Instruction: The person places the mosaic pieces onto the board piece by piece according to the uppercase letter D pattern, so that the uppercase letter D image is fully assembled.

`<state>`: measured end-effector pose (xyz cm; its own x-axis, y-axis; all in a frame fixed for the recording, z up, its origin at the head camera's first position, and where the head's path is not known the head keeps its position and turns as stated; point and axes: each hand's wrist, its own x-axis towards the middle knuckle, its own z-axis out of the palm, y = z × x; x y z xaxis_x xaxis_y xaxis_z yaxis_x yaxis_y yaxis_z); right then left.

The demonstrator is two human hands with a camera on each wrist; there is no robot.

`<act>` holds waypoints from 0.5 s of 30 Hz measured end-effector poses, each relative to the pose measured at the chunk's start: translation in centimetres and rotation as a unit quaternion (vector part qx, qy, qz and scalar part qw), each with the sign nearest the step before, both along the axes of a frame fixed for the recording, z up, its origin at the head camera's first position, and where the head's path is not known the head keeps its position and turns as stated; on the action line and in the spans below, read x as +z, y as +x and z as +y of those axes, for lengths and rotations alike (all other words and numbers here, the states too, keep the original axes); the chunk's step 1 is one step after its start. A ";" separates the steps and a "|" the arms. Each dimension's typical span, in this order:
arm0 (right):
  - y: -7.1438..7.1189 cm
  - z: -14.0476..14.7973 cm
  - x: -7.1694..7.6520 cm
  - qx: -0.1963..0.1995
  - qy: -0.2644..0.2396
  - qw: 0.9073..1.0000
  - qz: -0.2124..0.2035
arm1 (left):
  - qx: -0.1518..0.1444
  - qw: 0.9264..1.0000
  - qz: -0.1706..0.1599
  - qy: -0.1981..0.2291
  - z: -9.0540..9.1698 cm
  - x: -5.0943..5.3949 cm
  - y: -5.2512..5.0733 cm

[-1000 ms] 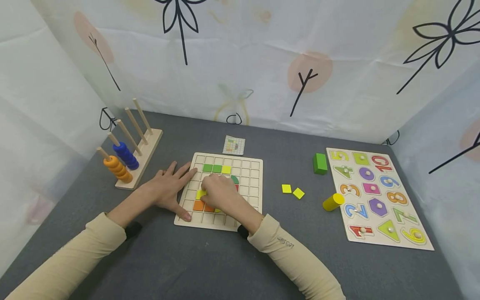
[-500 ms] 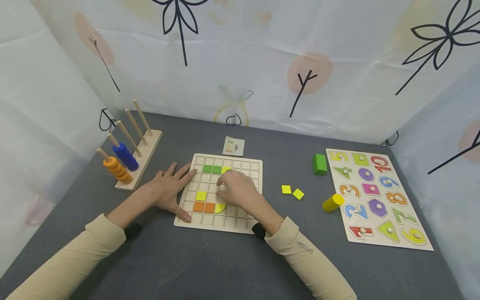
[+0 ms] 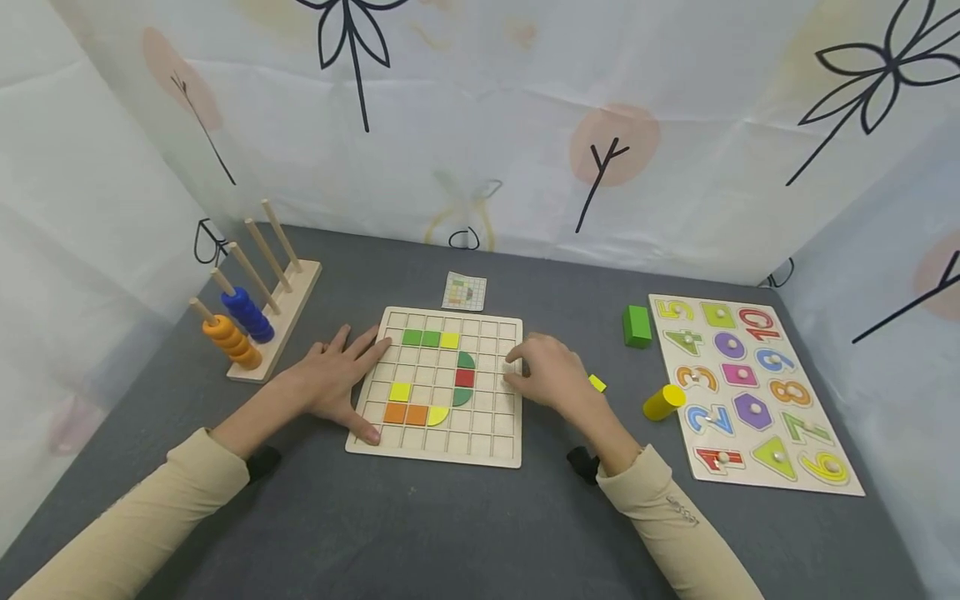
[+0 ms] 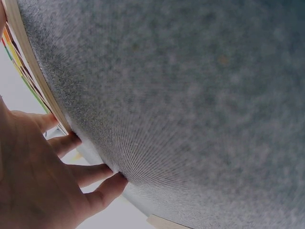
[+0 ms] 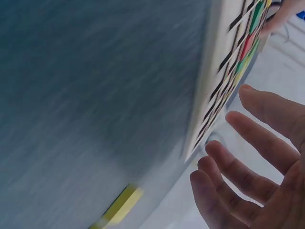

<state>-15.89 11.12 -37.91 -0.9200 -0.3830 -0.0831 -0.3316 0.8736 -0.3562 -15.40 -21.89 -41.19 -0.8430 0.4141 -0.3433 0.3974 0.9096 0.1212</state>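
A wooden grid board lies on the table. My left hand rests at its left edge, fingers spread and thumb on the front left corner. Near the board's right edge hovers my right hand; in the right wrist view its fingers are loosely bent with nothing between them. On the grid sit two green squares, a yellow square, a red square between two dark green rounded tiles, another yellow square, two orange squares and a yellow rounded tile.
A loose yellow tile shows beside my right hand, which hides its neighbour in the head view. Farther right are a green block, a yellow cylinder and a number puzzle. A pattern card and peg stacker lie beyond.
My right hand has lifted off the middle of the board and moved right past its edge, uncovering the red and dark green tiles. The left hand has stayed in place.
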 end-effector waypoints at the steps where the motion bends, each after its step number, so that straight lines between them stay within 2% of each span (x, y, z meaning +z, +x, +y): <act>1: 0.1 0.6 0.0 -0.002 0.001 1.000 0.002 | 0.000 1.000 0.001 0.000 0.0 0.0 0.0; 8: 0.3 4.0 -0.1 -0.021 0.012 1.000 0.010 | 0.001 1.000 0.001 0.001 0.0 -0.1 0.0; 15: 0.3 5.6 -0.5 -0.034 0.026 0.999 -0.001 | 0.000 1.000 0.001 0.007 0.0 0.0 0.2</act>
<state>-15.58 16.74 -38.41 -0.9432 -0.3158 -0.1032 -0.2709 0.9109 -0.3113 -15.24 -21.91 -41.20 -0.8431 0.4191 -0.3368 0.3980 0.9077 0.1332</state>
